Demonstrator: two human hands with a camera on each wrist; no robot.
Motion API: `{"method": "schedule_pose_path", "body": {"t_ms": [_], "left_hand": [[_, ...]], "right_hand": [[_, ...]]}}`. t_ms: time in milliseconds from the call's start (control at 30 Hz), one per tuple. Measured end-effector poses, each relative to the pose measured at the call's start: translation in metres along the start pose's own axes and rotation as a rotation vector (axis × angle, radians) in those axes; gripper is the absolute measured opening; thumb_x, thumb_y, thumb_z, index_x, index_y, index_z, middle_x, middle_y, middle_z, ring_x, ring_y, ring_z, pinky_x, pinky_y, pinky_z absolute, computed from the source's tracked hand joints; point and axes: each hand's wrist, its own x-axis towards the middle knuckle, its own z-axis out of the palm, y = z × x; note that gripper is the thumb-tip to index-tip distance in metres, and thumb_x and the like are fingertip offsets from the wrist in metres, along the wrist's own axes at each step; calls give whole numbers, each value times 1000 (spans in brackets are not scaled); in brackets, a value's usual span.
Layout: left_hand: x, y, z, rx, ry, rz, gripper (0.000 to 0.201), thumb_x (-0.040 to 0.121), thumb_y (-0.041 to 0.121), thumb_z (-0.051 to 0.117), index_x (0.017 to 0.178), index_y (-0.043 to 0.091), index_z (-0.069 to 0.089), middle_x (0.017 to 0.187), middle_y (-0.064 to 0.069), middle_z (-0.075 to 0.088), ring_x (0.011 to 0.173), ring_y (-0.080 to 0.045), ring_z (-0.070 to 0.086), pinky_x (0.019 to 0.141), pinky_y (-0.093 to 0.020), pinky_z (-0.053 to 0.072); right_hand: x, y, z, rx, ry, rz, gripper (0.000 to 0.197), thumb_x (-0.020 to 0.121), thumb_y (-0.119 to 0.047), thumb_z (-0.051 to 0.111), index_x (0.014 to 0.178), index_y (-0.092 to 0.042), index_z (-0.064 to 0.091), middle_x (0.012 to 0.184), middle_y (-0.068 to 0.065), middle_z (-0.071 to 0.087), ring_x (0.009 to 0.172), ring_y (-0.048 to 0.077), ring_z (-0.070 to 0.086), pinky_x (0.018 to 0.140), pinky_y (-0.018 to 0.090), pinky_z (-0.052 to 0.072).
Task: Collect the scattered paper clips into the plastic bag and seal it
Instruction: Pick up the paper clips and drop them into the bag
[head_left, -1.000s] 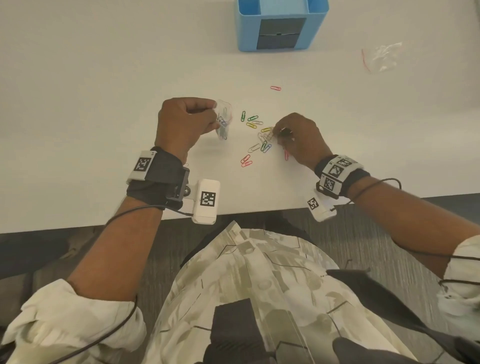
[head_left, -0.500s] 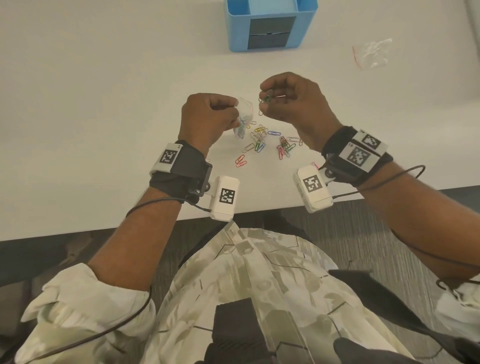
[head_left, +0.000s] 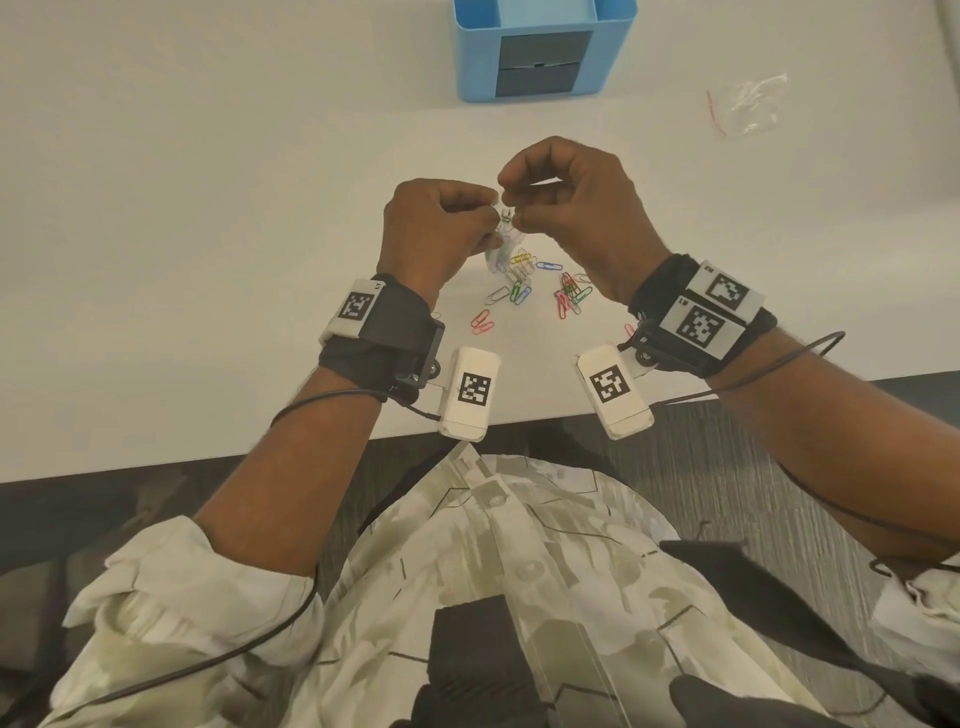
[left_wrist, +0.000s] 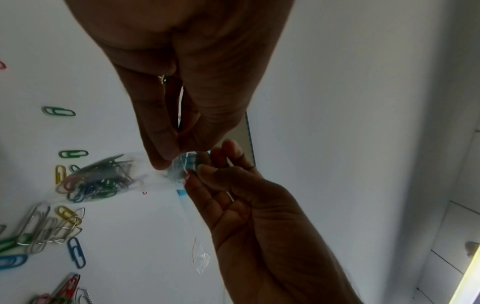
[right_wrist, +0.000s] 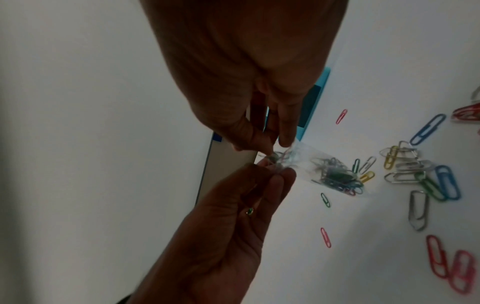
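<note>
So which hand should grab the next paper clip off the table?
Probably the right hand: it's feeding clips in, while the left hand pinches the plastic bag open. Loose paper clips lie beneath it.

White tabletop (head_left: 208, 234). Loose coloured paper clips (head_left: 540, 291) lie scattered at centre, some overlapping. A blue box (head_left: 545, 49) stands at 12 o'clock near the far edge. An empty clear bag (head_left: 748, 104) lies flat at 2 o'clock, well apart from the clips.
</note>
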Motion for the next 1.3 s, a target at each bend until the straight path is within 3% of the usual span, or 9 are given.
{"method": "schedule_pose_path", "body": {"t_ms": [133,233,467,567,733,833,967,1300], "left_hand": [[0,0,1,-1,-4,-8,22,87,3,73,107,7,81,99,-13,81,81,-23,82,87,-38,67],[0,0,0,-20,-2,-22,22,87,1,73,106,6,81,100,-12,81,82,-23,82,86,-37,67],[1,-4,-13,-50,15,-30,20,87,-1,72,101,10,82,94,-10,82,77,-22,82,86,-35,67],[1,-7,-20,-67,35,-45,20,86,-1,72,98,11,82,91,-10,81,76,-23,82,88,-36,67],[-2,-11,-36,-71,71,-64,21,86,-1,73,102,10,82,91,-8,81,81,-23,82,83,-28,66],[-1,-12,-49,-82,88,-59,21,88,-1,73,105,8,81,92,-9,80,79,-20,82,78,-21,64],[-1,-15,-64,-97,120,-59,19,88,0,75,105,7,80,91,-7,79,71,-14,80,79,-20,63],[-9,-20,-82,-74,146,-74,21,90,0,75,109,6,78,100,-10,78,72,-12,80,79,-17,62]], "right_hand": [[1,-1,-3,-19,45,-23,30,80,11,65,102,-8,71,100,6,76,91,13,74,79,20,59],[4,4,-10,-5,113,-22,21,83,2,72,102,-8,74,99,4,77,91,14,74,84,23,60],[-13,64,-55,-236,182,144,20,85,-14,77,104,-21,76,100,-7,76,89,3,71,87,14,55],[-33,96,-76,-340,173,263,21,85,-18,79,105,-24,75,105,-6,76,89,6,71,71,1,48],[-63,132,-91,-378,106,378,38,75,-21,89,109,-19,73,110,0,73,97,18,71,67,6,47],[-72,139,-83,-380,76,359,43,72,-17,91,110,-16,71,107,0,67,89,15,65,71,6,47],[-74,144,-65,-351,70,305,33,78,1,82,108,-6,70,103,2,62,89,16,62,68,1,46],[-20,135,-26,-393,134,74,26,81,0,76,105,-10,74,106,10,68,89,15,67,81,3,50]]}}
